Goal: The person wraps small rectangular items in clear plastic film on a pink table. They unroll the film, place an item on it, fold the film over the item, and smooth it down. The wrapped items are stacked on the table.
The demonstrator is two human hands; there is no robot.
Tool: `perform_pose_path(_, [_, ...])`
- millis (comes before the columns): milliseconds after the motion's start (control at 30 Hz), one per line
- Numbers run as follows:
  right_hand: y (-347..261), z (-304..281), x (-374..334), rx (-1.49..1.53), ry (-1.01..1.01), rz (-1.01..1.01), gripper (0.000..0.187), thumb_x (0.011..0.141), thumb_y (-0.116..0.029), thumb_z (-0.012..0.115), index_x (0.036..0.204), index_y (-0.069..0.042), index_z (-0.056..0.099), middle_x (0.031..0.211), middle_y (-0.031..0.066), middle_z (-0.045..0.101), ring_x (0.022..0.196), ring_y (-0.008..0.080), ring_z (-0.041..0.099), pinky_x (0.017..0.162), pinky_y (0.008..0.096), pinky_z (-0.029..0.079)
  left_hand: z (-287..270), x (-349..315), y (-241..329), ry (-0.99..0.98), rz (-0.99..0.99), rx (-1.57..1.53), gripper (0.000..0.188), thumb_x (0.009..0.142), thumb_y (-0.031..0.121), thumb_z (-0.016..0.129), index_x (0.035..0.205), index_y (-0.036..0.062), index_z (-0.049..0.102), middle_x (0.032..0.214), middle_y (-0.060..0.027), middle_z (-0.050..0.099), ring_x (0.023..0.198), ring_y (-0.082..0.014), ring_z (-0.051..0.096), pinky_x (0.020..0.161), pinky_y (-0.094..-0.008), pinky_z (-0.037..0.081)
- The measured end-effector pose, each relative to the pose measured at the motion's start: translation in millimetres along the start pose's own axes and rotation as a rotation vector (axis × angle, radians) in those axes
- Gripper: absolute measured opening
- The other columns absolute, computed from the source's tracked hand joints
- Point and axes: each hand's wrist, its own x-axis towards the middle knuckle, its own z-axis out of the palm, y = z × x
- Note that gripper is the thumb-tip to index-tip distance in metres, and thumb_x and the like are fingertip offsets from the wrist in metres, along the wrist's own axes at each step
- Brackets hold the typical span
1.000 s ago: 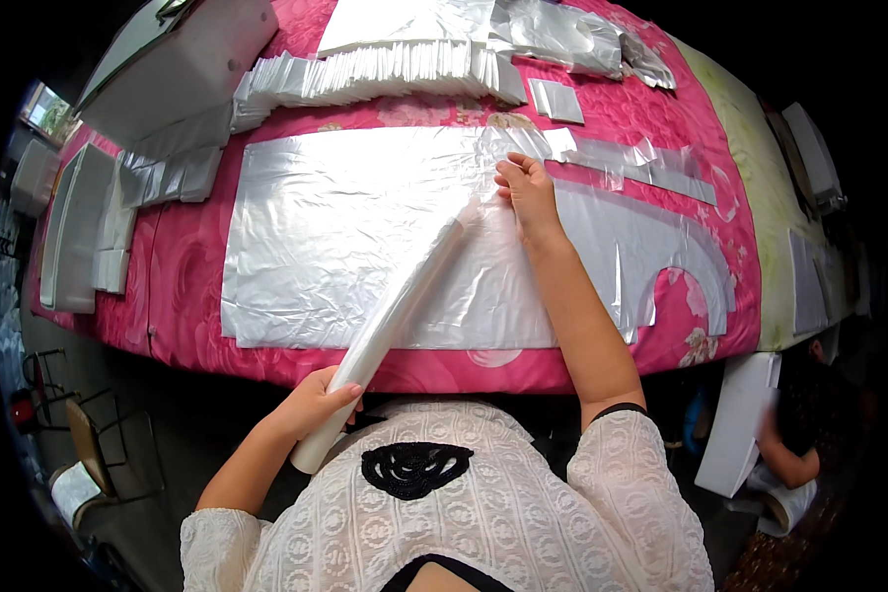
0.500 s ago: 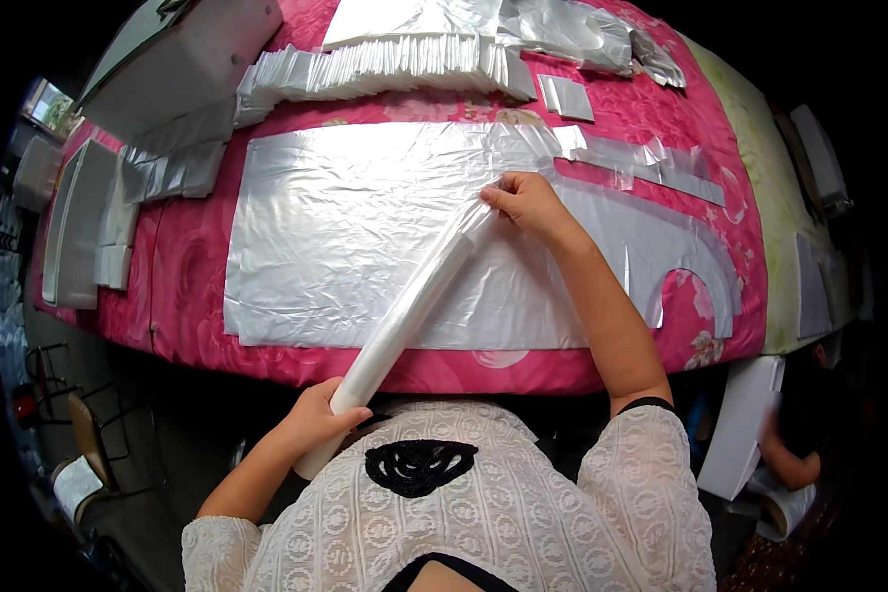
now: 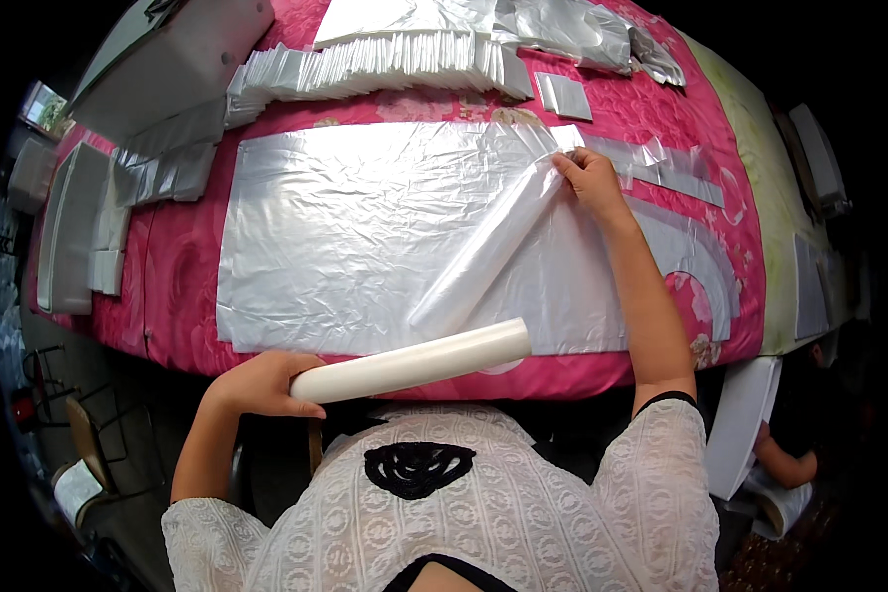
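Observation:
My left hand (image 3: 266, 383) is wrapped round one end of a smooth white tube (image 3: 414, 360), held at a slant over the table's front edge. Its other end points right, apart from the film. Farther off, my right hand (image 3: 584, 170) pinches the upper end of a rolled, translucent plastic film sleeve (image 3: 493, 242). That sleeve lies slantwise across a stack of flat, wrinkled silvery plastic sheets (image 3: 306, 227). To the right of my right hand, thin plastic pieces with a curved cutout (image 3: 696, 242) spread over the pink cloth.
A pink flowered cloth (image 3: 183, 306) covers the table. At the back stands a long row of folded plastic packets (image 3: 365, 67); a small packet (image 3: 562, 96) lies beside it. White boxes (image 3: 74, 237) stand at the left. Another person's arm (image 3: 787, 462) shows at lower right.
The white tube has come out of the film sleeve and swung toward level in my left hand. My right hand has moved farther away and to the right with the sleeve's end.

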Motion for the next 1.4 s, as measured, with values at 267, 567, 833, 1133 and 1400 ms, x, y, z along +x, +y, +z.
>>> perform_pose_path(267, [-40,58,0,0.015,-0.250,0.027,0.021,0.082,-0.022,0.066,0.077,-0.001,0.062,0.065,-0.0004,0.056,0.059,0.0066,0.048,0.055,0.0232,0.040,-7,102,40,0.643,0.552,0.774,0.049,0.066,0.023,0.074,0.109,0.0039,0.057,0.104,-0.0105,0.059,0.094,-0.0286,0.058,0.082,-0.0382,0.047])
perform_pose_path(567, [-40,63,11,-0.074,-0.237,0.059,0.020,0.084,-0.019,0.063,0.096,-0.002,0.062,0.074,0.0006,0.059,0.062,0.0080,0.052,0.056,0.0235,0.043,62,122,24,0.308,0.643,0.812,0.083,0.081,0.058,0.047,0.129,-0.0080,0.036,0.139,-0.0226,0.032,0.132,-0.0343,0.028,0.110,-0.0444,0.018])
perform_pose_path(833, [-72,78,-95,-0.360,-0.183,-0.508,0.036,0.079,-0.022,0.063,0.110,-0.004,0.060,0.106,0.0130,0.058,0.094,0.0273,0.056,0.082,0.0359,0.046,83,115,31,0.345,0.546,0.828,0.087,0.080,0.060,0.044,0.132,-0.0088,0.031,0.141,-0.0236,0.029,0.134,-0.0346,0.025,0.109,-0.0448,0.018])
perform_pose_path(1133, [-34,26,-121,-0.733,0.069,-0.407,0.036,0.084,-0.024,0.059,0.117,-0.009,0.058,0.099,0.0067,0.062,0.089,0.0270,0.055,0.077,0.0368,0.046,90,114,32,0.354,0.528,0.838,0.088,0.079,0.060,0.046,0.133,-0.0077,0.031,0.143,-0.0232,0.027,0.135,-0.0338,0.023,0.110,-0.0440,0.016])
perform_pose_path(1400, [-40,13,-134,-0.568,-0.021,-0.458,0.036,0.082,-0.020,0.061,0.115,-0.007,0.059,0.103,0.0081,0.062,0.092,0.0262,0.054,0.082,0.0352,0.044,106,114,37,0.397,0.468,0.859,0.077,0.076,0.038,0.055,0.134,-0.0070,0.031,0.143,-0.0222,0.027,0.135,-0.0339,0.024,0.109,-0.0446,0.018])
